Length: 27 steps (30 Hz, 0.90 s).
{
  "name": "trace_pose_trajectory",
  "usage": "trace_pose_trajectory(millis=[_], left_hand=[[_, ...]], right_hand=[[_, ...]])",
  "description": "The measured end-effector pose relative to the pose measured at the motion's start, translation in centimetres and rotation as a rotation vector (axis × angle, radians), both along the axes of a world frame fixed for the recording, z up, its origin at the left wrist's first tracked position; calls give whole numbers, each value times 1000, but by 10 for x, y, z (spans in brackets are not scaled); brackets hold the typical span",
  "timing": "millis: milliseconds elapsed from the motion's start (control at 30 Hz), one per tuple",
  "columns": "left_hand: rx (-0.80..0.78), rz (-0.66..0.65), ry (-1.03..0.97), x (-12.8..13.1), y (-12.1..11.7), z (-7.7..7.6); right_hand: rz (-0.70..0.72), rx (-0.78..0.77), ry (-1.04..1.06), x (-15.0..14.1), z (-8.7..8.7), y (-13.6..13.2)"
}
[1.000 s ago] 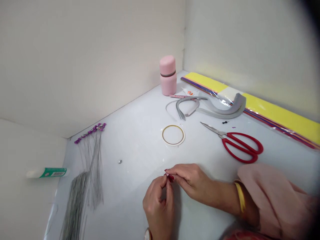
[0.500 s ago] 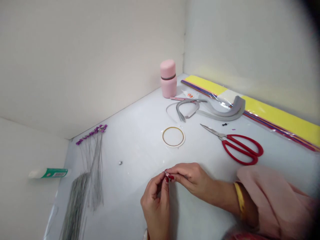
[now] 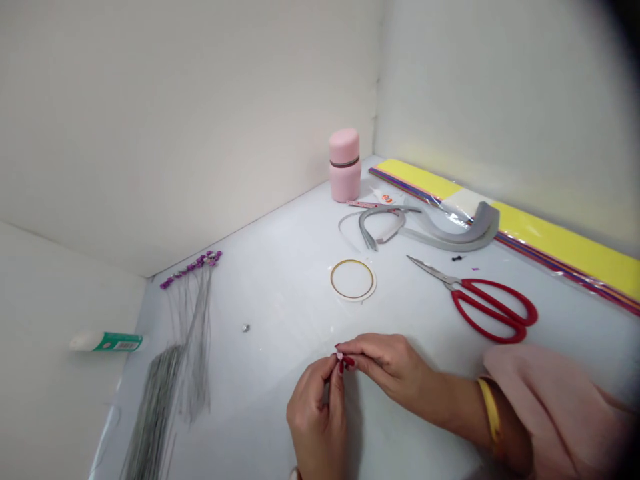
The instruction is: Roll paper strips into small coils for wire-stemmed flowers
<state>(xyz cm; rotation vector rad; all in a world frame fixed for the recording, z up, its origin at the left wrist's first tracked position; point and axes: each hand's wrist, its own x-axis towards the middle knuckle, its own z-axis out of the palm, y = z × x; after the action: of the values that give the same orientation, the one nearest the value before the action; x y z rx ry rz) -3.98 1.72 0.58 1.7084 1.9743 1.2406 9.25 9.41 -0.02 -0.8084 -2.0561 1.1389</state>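
My left hand (image 3: 320,410) and my right hand (image 3: 393,367) meet fingertip to fingertip over the white table, near the lower middle of the view. Between their pinched fingers is a tiny pale, shiny piece (image 3: 340,357), mostly covered by the fingertips and too small to name. Both hands are closed on it. Beyond them lies a roll of narrow tape (image 3: 374,288) with a golden inner ring. To the left of my hands a small silvery bit (image 3: 245,328) rests alone on the table.
Red-handled scissors (image 3: 493,307) lie at right. Behind them are grey paper strips (image 3: 450,237), a pushpin (image 3: 457,258) and packed coloured strips (image 3: 575,257). A pink flask (image 3: 345,167) stands at the back. On the left are purple-tipped wires (image 3: 193,267), a wire bundle (image 3: 153,413) and a green-white tube (image 3: 117,342).
The whole scene has shifted slightly right and mostly down as the camera moved. My hands keep the same pinch on the tiny piece, with only slight finger movement.
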Motion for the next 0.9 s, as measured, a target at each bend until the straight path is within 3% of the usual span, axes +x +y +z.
trace_pose_trajectory(millis=[500,700,900], left_hand=[[47,-1,32,2,-1,-7],[24,11,-20,1,0,-8],[52,-4,-17,2,1,-9]], right_hand=[[34,-81,-34,0,4,0],[85,-234,-18,2,4,3],[60,-213,-18,1,10,3]])
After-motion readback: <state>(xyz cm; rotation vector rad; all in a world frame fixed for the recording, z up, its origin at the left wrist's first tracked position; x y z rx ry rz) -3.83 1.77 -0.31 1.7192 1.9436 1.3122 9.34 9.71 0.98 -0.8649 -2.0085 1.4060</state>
